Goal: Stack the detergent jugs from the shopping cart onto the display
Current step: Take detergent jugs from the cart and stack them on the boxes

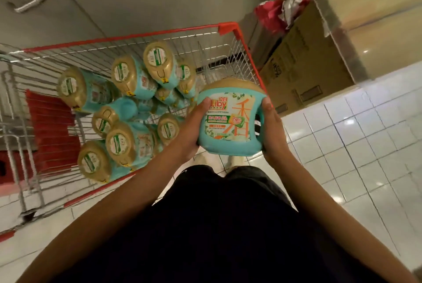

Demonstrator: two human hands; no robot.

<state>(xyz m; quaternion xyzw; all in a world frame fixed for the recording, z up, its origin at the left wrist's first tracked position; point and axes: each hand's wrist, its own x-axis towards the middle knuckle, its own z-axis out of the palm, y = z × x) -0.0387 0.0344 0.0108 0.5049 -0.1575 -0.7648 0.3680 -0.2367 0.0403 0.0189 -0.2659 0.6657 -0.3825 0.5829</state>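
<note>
Hands: left hand [194, 128], right hand [271, 131], fingers [205, 104] clasping teal plastic detergent jug [228, 123].
Risk: your side-only hold may slip; jug drops.

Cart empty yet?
No, several jugs lie in the shopping cart, besides the held jug between the left hand and right hand.
</note>
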